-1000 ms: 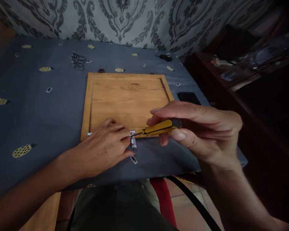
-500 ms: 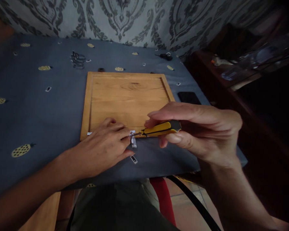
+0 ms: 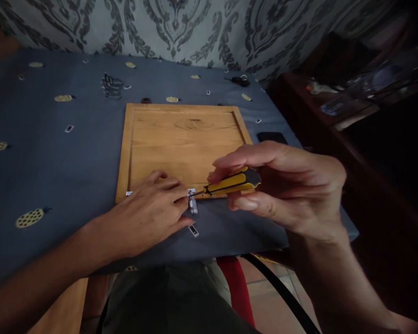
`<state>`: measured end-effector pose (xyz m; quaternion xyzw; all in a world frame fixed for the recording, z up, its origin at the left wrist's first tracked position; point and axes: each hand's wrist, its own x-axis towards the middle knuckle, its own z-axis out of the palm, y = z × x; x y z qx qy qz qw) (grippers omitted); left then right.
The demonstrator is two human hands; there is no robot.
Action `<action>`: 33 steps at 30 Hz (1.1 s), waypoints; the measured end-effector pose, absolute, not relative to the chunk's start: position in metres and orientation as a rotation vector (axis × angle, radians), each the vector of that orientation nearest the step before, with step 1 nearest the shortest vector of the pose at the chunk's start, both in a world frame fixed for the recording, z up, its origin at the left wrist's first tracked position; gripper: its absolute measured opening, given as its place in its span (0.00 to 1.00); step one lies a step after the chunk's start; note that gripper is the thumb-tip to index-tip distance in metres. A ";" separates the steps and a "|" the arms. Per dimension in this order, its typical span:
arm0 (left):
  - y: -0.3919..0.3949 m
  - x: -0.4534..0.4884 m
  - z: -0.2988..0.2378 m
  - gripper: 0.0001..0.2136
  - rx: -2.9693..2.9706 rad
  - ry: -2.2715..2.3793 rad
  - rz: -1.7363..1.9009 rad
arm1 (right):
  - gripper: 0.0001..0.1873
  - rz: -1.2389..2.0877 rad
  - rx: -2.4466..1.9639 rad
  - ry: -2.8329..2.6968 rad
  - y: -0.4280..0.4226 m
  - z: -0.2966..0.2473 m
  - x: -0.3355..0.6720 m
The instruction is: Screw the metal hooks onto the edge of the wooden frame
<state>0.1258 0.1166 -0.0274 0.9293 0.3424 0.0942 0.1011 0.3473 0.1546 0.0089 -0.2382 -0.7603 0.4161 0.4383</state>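
My right hand [image 3: 299,185] pinches a yellow and black screwdriver [image 3: 231,182] by its handle, between thumb and fingers. Its shaft slants left, down to a small metal hinge [image 3: 193,204] at the near edge of a framed wooden door panel [image 3: 184,139]. My left hand [image 3: 153,211] rests over that edge, fingers curled against the hinge's left side, thumb low beside it. The fingers partly cover the hinge, and the screwdriver's tip is too small to make out. The panel lies flat on a blue tablecloth [image 3: 73,171].
Black keys [image 3: 240,81] and some metal pieces [image 3: 111,86] lie toward the back of the table. A black phone [image 3: 272,138] sits right of the panel, partly behind my right hand. A dark shelf [image 3: 310,102] with clutter stands at the right. A patterned curtain [image 3: 174,28] hangs behind.
The screwdriver's handle has turned slightly, and my right fingers have shifted on it, with the hand a little higher and further left. My left hand and the panel stay in place.
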 end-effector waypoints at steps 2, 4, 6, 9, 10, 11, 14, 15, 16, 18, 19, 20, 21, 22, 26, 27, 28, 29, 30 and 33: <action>0.117 0.126 -0.029 0.13 2.754 1.008 0.303 | 0.18 1.058 -0.606 -1.881 0.154 0.008 0.348; 0.116 0.125 -0.030 0.13 2.766 1.015 0.330 | 0.15 1.012 -0.591 -1.878 0.155 0.007 0.348; 0.116 0.125 -0.030 0.13 2.783 1.019 0.351 | 0.12 0.937 -0.565 -1.896 0.157 0.005 0.347; 0.115 0.125 -0.031 0.15 2.806 1.019 0.355 | 0.12 0.865 -0.546 -1.927 0.161 0.002 0.344; 0.115 0.125 -0.030 0.16 2.810 1.019 0.353 | 0.12 0.847 -0.541 -1.932 0.161 0.001 0.343; 0.115 0.125 -0.030 0.16 2.813 1.020 0.351 | 0.12 0.825 -0.531 -1.930 0.161 0.001 0.342; 0.115 0.126 -0.029 0.16 2.815 1.015 0.364 | 0.09 0.757 -0.589 -1.880 0.156 -0.002 0.341; 0.115 0.126 -0.029 0.15 2.810 1.012 0.364 | 0.08 0.747 -0.629 -1.849 0.154 -0.003 0.341; 0.115 0.126 -0.028 0.15 2.805 1.007 0.363 | 0.08 0.742 -0.662 -1.817 0.152 -0.005 0.341; 0.116 0.126 -0.027 0.14 2.788 0.996 0.351 | 0.09 0.735 -0.686 -1.772 0.149 -0.007 0.342; 0.116 0.126 -0.027 0.13 2.778 0.991 0.346 | 0.10 0.722 -0.679 -1.757 0.147 -0.008 0.343; 0.116 0.126 -0.026 0.13 2.769 0.988 0.343 | 0.10 0.702 -0.678 -1.744 0.146 -0.008 0.343; 0.116 0.125 -0.026 0.13 2.764 0.987 0.344 | 0.10 0.687 -0.692 -1.736 0.145 -0.007 0.343; 0.116 0.125 -0.027 0.12 2.761 0.989 0.344 | 0.10 0.675 -0.721 -1.716 0.143 -0.005 0.343; 0.116 0.125 -0.028 0.13 2.768 1.000 0.359 | 0.06 0.643 -0.827 -1.563 0.140 0.004 0.338; 0.116 0.125 -0.028 0.13 2.768 1.000 0.361 | 0.05 0.637 -0.828 -1.541 0.140 0.005 0.337; 0.116 0.125 -0.029 0.13 2.768 1.000 0.362 | 0.04 0.631 -0.821 -1.532 0.140 0.005 0.336; 0.116 0.125 -0.029 0.13 2.770 0.999 0.363 | 0.05 0.639 -0.813 -1.547 0.140 0.004 0.337; 0.116 0.126 -0.029 0.13 2.774 0.999 0.363 | 0.05 0.651 -0.806 -1.573 0.141 0.002 0.338; 0.115 0.126 -0.029 0.13 2.787 0.996 0.373 | 0.07 0.683 -0.780 -1.651 0.143 -0.004 0.342</action>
